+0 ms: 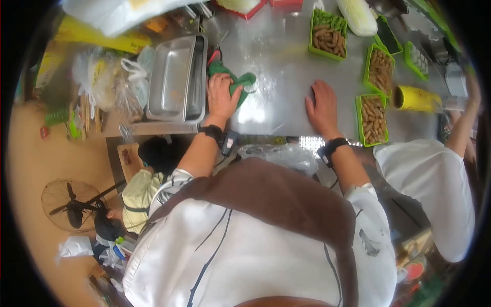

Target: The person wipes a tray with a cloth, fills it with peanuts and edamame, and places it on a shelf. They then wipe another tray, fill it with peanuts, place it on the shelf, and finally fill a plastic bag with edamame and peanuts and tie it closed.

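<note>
My left hand [223,96] presses on a crumpled green cloth [244,82] on the metal table [276,66], its fingers curled over the cloth's left part. Just left of it are stacked steel trays [171,79]. A red and black object [215,55] lies at the cloth's upper end. Flat on the tabletop, with nothing in it, rests my right hand [323,108]. To its right stands a green basket of brown pieces [373,120].
More green baskets [327,43] and a pale cabbage [357,18] are at the upper right. A yellow cylinder [417,98] lies beside a co-worker in white [434,189]. Plastic bags [102,77] sit at the left. Another person [138,197] and a fan [74,207] are lower left.
</note>
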`<state>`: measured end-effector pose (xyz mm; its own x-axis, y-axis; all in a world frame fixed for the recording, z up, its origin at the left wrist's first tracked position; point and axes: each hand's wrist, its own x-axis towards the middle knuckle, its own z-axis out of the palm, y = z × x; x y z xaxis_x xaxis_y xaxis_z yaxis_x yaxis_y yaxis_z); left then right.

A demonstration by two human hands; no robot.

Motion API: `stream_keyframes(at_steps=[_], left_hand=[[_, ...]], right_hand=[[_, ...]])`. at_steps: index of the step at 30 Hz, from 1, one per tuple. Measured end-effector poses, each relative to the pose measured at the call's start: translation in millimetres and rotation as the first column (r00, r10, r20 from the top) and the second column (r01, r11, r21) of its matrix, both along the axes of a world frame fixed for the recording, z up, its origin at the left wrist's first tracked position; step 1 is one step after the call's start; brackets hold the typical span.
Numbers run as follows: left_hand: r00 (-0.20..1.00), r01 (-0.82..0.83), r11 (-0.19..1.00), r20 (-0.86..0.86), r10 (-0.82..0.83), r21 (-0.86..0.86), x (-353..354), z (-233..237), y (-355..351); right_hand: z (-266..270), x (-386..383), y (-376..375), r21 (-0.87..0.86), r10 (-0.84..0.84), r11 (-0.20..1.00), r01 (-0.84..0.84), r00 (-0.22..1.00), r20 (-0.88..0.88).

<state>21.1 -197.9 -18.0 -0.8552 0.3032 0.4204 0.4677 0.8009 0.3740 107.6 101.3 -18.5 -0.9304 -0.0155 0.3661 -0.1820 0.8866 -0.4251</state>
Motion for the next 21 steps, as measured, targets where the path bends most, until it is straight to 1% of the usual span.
stream_keyframes(at_steps=[3, 4, 6, 8, 9, 10, 12, 14, 15, 16, 17, 18, 20, 21], left_hand=[[0.997, -0.056, 0.995, 0.042, 0.060, -0.081, 12, -10, -3], [0.993, -0.058, 0.994, 0.098, 0.067, -0.092, 19, -8, -3], [0.994, -0.085, 0.995, 0.067, 0.089, -0.058, 31, -3, -2], [0.994, -0.069, 0.996, 0.082, 0.074, -0.061, 48, -4, -6], [0.995, -0.049, 0.996, 0.081, 0.055, -0.068, 57, -5, -8], [0.993, -0.065, 0.995, 0.098, 0.072, -0.070, 65, -9, -9], [0.991, -0.088, 0.987, 0.086, 0.101, -0.137, 77, -15, -12], [0.984, -0.149, 0.979, 0.072, 0.161, -0.141, 76, -16, -10], [0.984, -0.144, 0.980, 0.082, 0.156, -0.134, 75, -16, -9], [0.985, -0.131, 0.983, 0.098, 0.144, -0.130, 77, -16, -10], [0.985, -0.148, 0.981, 0.073, 0.158, -0.125, 77, -17, -10], [0.981, -0.175, 0.975, 0.061, 0.184, -0.134, 79, -18, -9], [0.980, -0.177, 0.974, 0.066, 0.188, -0.142, 77, -18, -8], [0.977, -0.192, 0.972, 0.069, 0.203, -0.132, 77, -19, -7]], right_hand=[[-9, -1, 0, -0.009, 0.000, 1.000, 0.000, 1.000, -0.010], [-10, -5, 2, -0.007, 0.014, 1.000, -0.014, 1.000, -0.008], [-12, 2, 4, -0.004, 0.033, 0.999, -0.033, 0.999, 0.040], [-13, -3, 6, 0.043, 0.033, 0.999, -0.032, 0.999, -0.021], [-14, -3, 7, 0.044, 0.046, 0.998, -0.046, 0.999, -0.004], [-16, -2, 7, 0.030, 0.045, 0.999, -0.044, 0.999, -0.018], [-18, -1, 8, 0.010, 0.069, 0.998, -0.068, 0.997, -0.027], [-16, -3, 8, -0.001, 0.055, 0.998, -0.055, 0.998, 0.016], [-19, -6, 9, -0.009, 0.094, 0.996, -0.094, 0.995, 0.014], [-21, -6, 10, -0.006, 0.085, 0.996, -0.085, 0.996, 0.019], [-23, -3, 11, -0.003, 0.071, 0.997, -0.071, 0.997, 0.022], [-23, -3, 11, -0.013, 0.097, 0.995, -0.097, 0.995, 0.012], [-23, -3, 11, 0.035, 0.061, 0.997, -0.062, 0.998, 0.030], [-24, -1, 12, 0.029, 0.087, 0.996, -0.088, 0.996, 0.017]])
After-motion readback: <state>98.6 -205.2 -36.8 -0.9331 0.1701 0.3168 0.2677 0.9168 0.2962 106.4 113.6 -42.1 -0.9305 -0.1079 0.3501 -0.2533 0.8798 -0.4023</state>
